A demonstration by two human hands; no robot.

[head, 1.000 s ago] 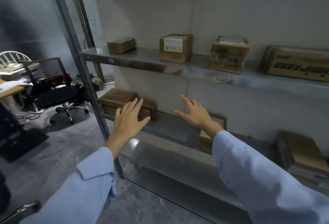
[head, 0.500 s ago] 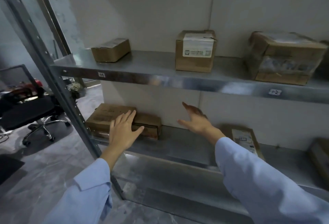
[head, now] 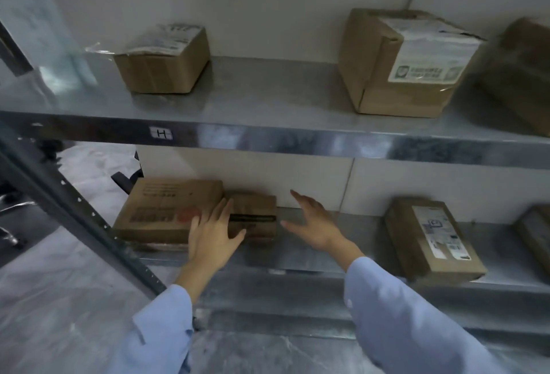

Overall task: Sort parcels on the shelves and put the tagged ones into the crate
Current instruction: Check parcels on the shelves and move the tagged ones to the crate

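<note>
Two metal shelves hold cardboard parcels. On the lower shelf [head: 312, 254] a flat printed box [head: 166, 210] lies at the left with a smaller box [head: 256, 213] beside it. My left hand [head: 212, 236] is open, fingers straight, over the front of these two boxes. My right hand [head: 315, 225] is open just right of the smaller box, fingers pointing at the wall, touching nothing that I can see. A labelled parcel [head: 431, 239] lies further right. The upper shelf [head: 268, 123] carries a small box [head: 163, 58] and a labelled box [head: 404, 61]. No crate is in view.
A slanted perforated steel upright [head: 74, 213] crosses in front of the shelf's left end. More parcels sit at the right edge on the upper shelf [head: 523, 76] and on the lower shelf [head: 535, 230]. Grey floor lies below and to the left.
The view has moved closer to the shelves and to the right. Both hands have reached further in toward the two boxes at the left of the lower shelf.
</note>
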